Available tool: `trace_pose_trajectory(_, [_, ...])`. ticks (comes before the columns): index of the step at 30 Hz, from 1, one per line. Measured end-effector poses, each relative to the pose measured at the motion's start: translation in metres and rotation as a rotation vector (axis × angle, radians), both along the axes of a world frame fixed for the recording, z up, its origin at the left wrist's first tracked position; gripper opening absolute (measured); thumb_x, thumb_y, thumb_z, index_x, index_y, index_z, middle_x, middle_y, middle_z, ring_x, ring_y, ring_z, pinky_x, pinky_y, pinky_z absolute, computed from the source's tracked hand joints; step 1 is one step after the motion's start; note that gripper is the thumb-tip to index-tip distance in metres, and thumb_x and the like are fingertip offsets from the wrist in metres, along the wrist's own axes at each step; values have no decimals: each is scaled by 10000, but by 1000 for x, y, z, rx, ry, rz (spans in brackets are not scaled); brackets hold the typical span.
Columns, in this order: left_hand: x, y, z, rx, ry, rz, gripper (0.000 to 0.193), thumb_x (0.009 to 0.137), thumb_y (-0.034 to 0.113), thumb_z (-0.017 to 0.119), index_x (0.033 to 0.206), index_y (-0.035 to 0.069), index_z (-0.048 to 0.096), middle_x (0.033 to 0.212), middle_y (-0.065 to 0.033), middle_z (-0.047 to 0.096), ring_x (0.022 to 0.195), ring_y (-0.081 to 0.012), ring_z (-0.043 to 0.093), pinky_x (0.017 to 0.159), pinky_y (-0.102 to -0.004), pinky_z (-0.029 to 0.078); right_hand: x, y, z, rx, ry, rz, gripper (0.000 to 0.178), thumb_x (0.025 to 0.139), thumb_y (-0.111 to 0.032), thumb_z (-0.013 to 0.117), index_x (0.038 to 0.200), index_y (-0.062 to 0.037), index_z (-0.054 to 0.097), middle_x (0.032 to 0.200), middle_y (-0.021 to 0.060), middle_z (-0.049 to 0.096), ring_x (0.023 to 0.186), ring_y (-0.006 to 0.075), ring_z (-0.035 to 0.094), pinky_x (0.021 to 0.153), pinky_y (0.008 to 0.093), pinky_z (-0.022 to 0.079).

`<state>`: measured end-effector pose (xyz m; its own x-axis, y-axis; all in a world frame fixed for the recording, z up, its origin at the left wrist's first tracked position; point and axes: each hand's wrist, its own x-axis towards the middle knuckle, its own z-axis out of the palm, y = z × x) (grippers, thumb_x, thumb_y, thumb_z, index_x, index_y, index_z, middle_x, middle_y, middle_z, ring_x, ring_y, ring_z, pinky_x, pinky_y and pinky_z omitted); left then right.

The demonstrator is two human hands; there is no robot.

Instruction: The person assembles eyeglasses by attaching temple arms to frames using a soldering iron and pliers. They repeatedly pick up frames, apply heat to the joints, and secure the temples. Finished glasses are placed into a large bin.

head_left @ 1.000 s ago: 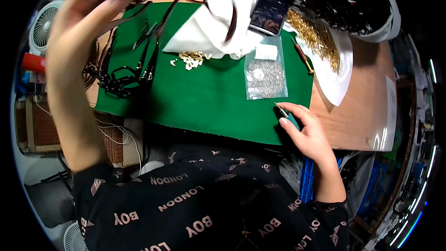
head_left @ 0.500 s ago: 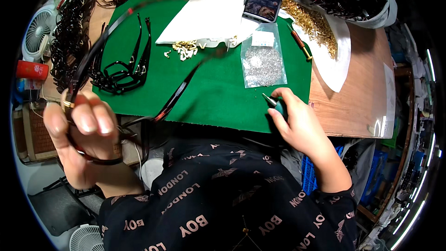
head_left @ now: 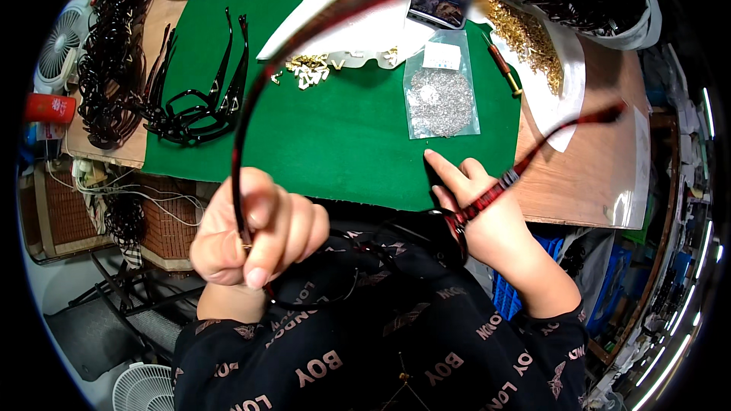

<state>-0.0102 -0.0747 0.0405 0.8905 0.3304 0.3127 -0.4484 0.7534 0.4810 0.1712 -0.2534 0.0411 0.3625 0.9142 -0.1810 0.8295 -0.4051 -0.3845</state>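
Holding a pair of dark red-brown glasses [head_left: 458,222] up in front of the shirt, L hand [head_left: 263,236] has its fingers pinched narrow on one side arm, approx. at the hinge. Glasses are open, short of the near edge of the green mat [head_left: 335,144], w/ no support visible other than that grip. R hand [head_left: 495,232] is at the mat's near RH edge, index finger stretched out, just below a clear bag of small silver parts [head_left: 417,53]. Rest of R fingers partly hidden behind the glasses; can't tell if anything is held.

Risks (judged): single-point grip at hinge, so a twist or slip could strain the hinge or drop glasses to lap/floor. Far side arm crosses R hand in view; contact can't be confirmed, but a careless swing could snag fingers. Low sweep over mat could scatter the loose gold parts [head_left: 308,74] or catch the black glasses [head_left: 194,125] at L. Bumping the bag could spill its contents, if unsealed; seal n/v.
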Motion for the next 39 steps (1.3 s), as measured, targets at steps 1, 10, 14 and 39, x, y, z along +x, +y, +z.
trace_pose_trajectory(1, [3, -4, -6, -64, -11, -22, 207, 861, 208, 563, 991, 67, 486, 544, 45, 545, 486, -81, 429, 542, -254, 310, 0, 0, -3, -5, -18, -12, 358, 843, -134, 555, 1197, -106, 517, 801, 158, 508, 640, 327, 574, 569, 407, 484])
trace_pose_trajectory(10, [24, -21, -52, -329, -17, -278, 246, 925, 201, 484, 1073, 5, 475, 604, 18, 482, 468, -63, 354, 508, -232, 270, 4, 3, 1, 13, 61, -58, 326, 856, -146, 543, 1181, -119, 532, 779, 172, 522, 669, 348, 566, 601, 415, 472])
trace_pose_trajectory(14, [29, -23, -64, -485, 29, -337, 240, 943, 197, 437, 1083, 4, 464, 646, 6, 457, 450, -72, 307, 490, -226, 266, 5, 1, 3, -1, 118, -74, 332, 862, -148, 538, 1193, -126, 530, 782, 173, 528, 678, 351, 562, 603, 409, 469])
trace_pose_trajectory(39, [40, -26, -82, -443, 162, -369, 296, 908, 190, 493, 1090, -38, 547, 1123, -64, 452, 494, -53, 329, 471, -196, 342, -12, 27, 14, -76, 1820, -398, 345, 948, -257, 454, 1216, -41, 455, 786, 23, 563, 475, 81, 513, 372, 160, 335])
